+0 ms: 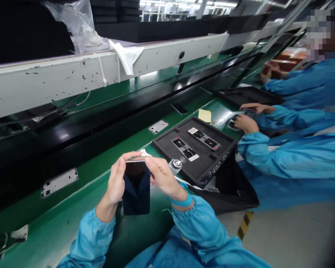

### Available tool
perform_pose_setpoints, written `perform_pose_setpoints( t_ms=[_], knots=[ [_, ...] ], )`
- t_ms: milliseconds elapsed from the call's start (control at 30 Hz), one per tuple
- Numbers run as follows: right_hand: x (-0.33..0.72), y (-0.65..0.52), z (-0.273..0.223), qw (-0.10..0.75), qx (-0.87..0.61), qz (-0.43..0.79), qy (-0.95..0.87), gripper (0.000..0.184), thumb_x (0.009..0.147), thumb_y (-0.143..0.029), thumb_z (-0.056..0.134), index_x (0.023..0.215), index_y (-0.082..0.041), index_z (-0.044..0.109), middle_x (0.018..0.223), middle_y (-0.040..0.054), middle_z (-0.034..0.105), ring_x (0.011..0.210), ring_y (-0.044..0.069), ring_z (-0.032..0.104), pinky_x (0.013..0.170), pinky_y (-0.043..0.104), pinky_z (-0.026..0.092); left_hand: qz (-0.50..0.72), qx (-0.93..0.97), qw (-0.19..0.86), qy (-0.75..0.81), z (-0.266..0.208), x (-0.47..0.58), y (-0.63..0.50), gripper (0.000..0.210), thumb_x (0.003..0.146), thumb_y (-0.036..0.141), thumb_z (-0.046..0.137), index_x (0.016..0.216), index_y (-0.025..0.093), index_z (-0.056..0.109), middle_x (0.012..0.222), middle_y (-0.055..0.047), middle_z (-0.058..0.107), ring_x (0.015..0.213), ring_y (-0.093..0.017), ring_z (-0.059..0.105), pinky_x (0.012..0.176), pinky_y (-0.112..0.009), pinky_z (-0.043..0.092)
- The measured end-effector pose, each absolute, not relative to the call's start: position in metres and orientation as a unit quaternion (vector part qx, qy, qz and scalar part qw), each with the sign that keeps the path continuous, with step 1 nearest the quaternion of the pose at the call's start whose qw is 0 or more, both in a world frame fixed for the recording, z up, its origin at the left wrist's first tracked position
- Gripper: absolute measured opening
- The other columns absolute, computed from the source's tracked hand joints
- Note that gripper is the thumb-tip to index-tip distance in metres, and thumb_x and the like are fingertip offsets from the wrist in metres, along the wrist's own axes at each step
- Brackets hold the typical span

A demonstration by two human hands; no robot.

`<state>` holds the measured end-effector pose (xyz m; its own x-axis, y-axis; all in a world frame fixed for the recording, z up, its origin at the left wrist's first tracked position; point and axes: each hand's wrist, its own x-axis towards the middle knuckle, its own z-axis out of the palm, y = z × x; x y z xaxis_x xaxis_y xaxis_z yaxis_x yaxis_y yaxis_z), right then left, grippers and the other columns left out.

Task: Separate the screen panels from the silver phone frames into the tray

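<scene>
The left hand [115, 182] and right hand [167, 179] face each other, fingers [132, 155] curled, forearms [208, 221] angled inward.

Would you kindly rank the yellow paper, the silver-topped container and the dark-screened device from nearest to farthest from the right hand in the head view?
1. Dark-screened device: held by the right hand and left hand.
2. Silver-topped container: just beside the right hand.
3. Yellow paper: farther right, beyond the black tray.
</scene>
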<state>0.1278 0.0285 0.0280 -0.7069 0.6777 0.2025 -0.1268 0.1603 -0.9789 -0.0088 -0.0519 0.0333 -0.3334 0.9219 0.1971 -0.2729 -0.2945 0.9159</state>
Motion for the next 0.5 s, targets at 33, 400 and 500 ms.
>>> perform_pose_setpoints(
  t_ms=[33, 400, 500],
  knots=[
    [0.129, 0.030, 0.030, 0.324, -0.203, 0.614, -0.691, 0.077, 0.096, -0.089, 0.047, 0.089, -0.017, 0.075, 0.047, -0.0055, 0.045, 0.038, 0.012, 0.043, 0.038, 0.025, 0.030, 0.703, 0.387, 0.423, 0.421, 0.032, -0.006, -0.051, 0.058, 0.097, 0.073, 0.063, 0.113, 0.022, 0.084, 0.105, -0.011, 0.085, 0.095, -0.030, 0.081, 0.091, -0.043, 0.064],
    [0.123, 0.047, -0.004, 0.360, -0.229, 0.627, -0.652, 0.073, 0.090, -0.091, 0.057, 0.096, -0.020, 0.073, 0.084, 0.0032, 0.067, 0.079, 0.018, 0.061, 0.069, 0.029, 0.053, 0.757, 0.304, 0.354, 0.457, 0.010, -0.002, -0.023, 0.057, 0.097, 0.073, 0.065, 0.105, 0.018, 0.078, 0.098, -0.010, 0.082, 0.089, -0.025, 0.079, 0.085, -0.037, 0.063],
    [0.133, 0.031, -0.017, 0.260, -0.188, 0.629, -0.708, 0.074, 0.099, -0.087, 0.044, 0.086, -0.019, 0.070, 0.078, 0.0031, 0.069, 0.077, 0.019, 0.065, 0.074, 0.032, 0.056, 0.802, 0.230, 0.393, 0.387, 0.020, -0.024, -0.026, 0.056, 0.100, 0.075, 0.057, 0.111, 0.022, 0.069, 0.095, -0.009, 0.083, 0.072, -0.023, 0.079, 0.069, -0.037, 0.065]
  ],
)
